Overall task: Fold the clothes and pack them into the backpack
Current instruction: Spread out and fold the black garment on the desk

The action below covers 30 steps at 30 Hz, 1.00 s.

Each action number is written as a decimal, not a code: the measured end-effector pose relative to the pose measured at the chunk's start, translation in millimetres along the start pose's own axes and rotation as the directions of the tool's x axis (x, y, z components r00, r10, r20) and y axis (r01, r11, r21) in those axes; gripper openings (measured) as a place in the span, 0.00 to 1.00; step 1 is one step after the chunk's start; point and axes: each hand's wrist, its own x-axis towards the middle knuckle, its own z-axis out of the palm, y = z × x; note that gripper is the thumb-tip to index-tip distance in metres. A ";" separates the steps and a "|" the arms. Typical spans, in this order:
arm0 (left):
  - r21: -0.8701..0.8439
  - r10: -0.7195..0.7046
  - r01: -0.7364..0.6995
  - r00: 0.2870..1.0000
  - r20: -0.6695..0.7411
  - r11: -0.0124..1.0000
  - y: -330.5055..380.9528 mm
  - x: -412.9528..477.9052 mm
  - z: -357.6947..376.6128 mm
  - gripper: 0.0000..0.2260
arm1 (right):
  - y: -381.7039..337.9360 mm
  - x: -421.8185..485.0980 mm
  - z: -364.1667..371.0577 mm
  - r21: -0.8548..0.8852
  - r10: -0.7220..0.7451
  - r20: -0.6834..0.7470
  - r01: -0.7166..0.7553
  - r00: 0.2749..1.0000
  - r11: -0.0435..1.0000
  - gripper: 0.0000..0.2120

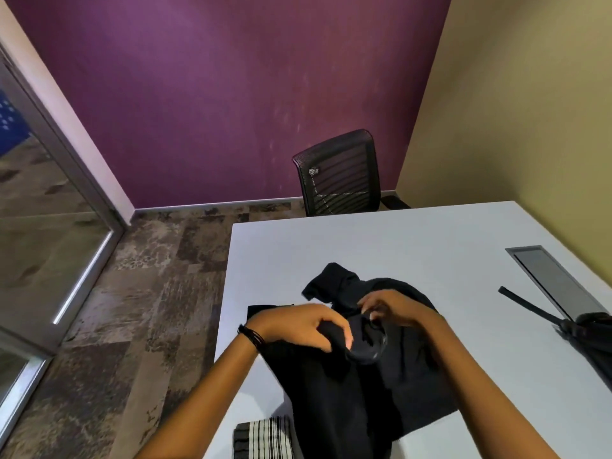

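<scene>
Garment: a crumpled black cloth top [371,376] lay on the pale grey counter [414,240], long axis running away from the person.
Left hand [308,329]: fingers clenched on a fold.
Right hand [394,309]: fingers pinching fabric just beside it, equally near.
Backpack: black backpack [592,336] well apart, rightward.

White bench [414,240], 3 fabric items plus 1 fixed panel on it. Black garment [371,385] crumpled near the front-centre. Black-and-white striped cloth [261,440] at the front edge, just beside the garment's left side. Dark bag, probably the backpack [592,336], at the right edge, strap [526,304] trailing left across the top. Grey rectangular panel [556,279] set into the bench's right side.
</scene>
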 end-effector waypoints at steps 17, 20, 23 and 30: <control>0.043 -0.090 0.157 0.744 -0.662 0.987 0.6 -13.9 -72.2 0.11 | -26.0 -97.2 -108.3 0.362 0.053 -0.782 0.383 0.622 0.850 0.13; 0.076 -0.105 0.219 0.708 -0.698 0.973 -4.4 -4.8 -72.7 0.09 | -31.7 -105.2 -115.3 0.349 0.020 -0.793 0.427 0.609 0.834 0.10; 0.066 -0.077 0.203 0.620 -0.781 0.977 -4.3 0.9 -74.2 0.09 | -34.7 -114.0 -122.8 0.357 -0.003 -0.766 0.430 0.643 0.829 0.07; 0.136 0.085 0.072 0.481 -0.873 0.988 31.2 1.2 -101.6 0.04 | -12.1 -136.3 -156.0 0.255 -0.066 -0.525 0.231 0.849 0.939 0.15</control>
